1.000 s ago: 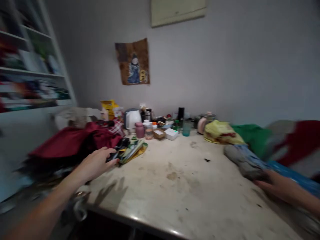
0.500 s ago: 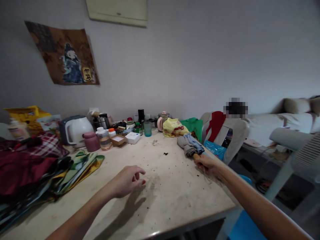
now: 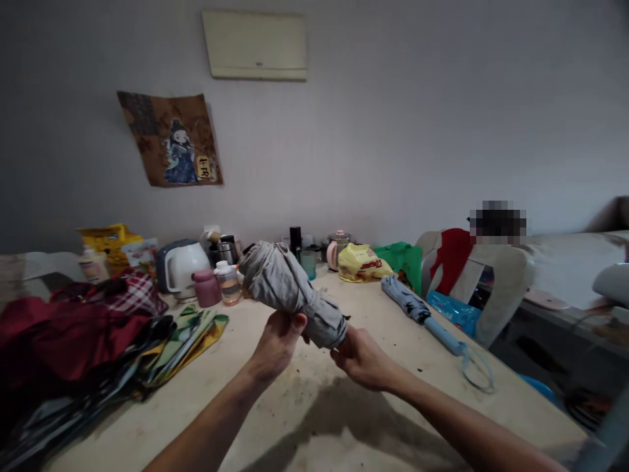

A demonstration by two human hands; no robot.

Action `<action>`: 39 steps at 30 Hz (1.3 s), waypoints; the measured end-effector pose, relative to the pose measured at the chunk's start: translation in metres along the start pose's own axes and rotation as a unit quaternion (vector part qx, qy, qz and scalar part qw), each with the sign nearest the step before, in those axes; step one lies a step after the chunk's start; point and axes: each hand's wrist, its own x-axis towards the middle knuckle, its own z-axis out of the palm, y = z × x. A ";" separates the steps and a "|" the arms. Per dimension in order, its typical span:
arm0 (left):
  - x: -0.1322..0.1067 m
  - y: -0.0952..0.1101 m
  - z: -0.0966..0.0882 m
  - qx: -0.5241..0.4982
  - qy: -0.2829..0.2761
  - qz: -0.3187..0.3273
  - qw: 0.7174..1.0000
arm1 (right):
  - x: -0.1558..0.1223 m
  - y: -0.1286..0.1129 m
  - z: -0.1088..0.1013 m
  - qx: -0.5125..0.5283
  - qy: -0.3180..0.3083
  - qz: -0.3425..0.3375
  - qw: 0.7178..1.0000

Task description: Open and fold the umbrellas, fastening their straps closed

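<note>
Above the middle of the table a folded grey umbrella (image 3: 289, 285) is held up in both hands, its wide end tilted up to the left. My left hand (image 3: 276, 347) grips its fabric from below with the thumb on the near side. Around the lower right end closes my right hand (image 3: 361, 357), which hides the handle. A light blue folded umbrella (image 3: 417, 311) with a wrist loop lies to the right on the table. To the left lie a green and yellow patterned cloth bundle (image 3: 191, 341) and dark red fabric (image 3: 44, 334).
Along the back of the table (image 3: 255, 419) stand a white kettle (image 3: 189, 269), a pink jar (image 3: 207, 288), a clear bottle (image 3: 228, 283), a teal cup (image 3: 308, 263) and a yellow plastic bag (image 3: 363, 263). A chair (image 3: 511, 282) stands beyond the right edge, with a person's blurred head behind.
The grey umbrella has been lifted from the table's right side to the middle. My left hand, empty before, now holds it too. The blue umbrella stays on the table. The view has shifted left and up.
</note>
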 end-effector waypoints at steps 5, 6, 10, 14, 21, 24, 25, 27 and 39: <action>-0.002 -0.004 -0.020 -0.051 -0.008 0.034 0.998 | 0.030 -0.008 0.009 0.303 -0.192 0.045 0.932; 0.001 -0.006 -0.023 -0.092 0.003 0.027 0.995 | 0.035 -0.007 0.011 0.377 -0.239 0.060 0.893; 0.012 -0.024 -0.033 -0.207 0.043 0.000 0.977 | 0.050 0.001 0.028 0.483 -0.285 0.113 0.820; 0.020 -0.046 -0.046 -0.096 0.096 -0.027 0.990 | 0.060 0.008 0.049 0.318 -0.131 0.105 0.933; 0.022 -0.063 -0.067 0.282 0.104 -0.014 0.954 | 0.065 0.037 0.061 0.123 -0.028 0.025 0.992; 0.020 -0.057 -0.064 0.237 0.088 -0.023 0.967 | 0.064 0.044 0.059 0.119 -0.042 0.000 0.992; 0.018 -0.052 -0.061 0.198 0.083 -0.022 0.977 | 0.064 0.046 0.057 0.089 -0.035 -0.002 0.995; 0.010 -0.041 -0.052 0.055 0.056 -0.016 0.997 | 0.065 0.050 0.050 -0.025 -0.004 0.014 1.000; 0.005 -0.023 -0.045 -0.357 0.081 -0.146 0.919 | 0.080 0.046 -0.014 0.306 0.173 0.180 0.919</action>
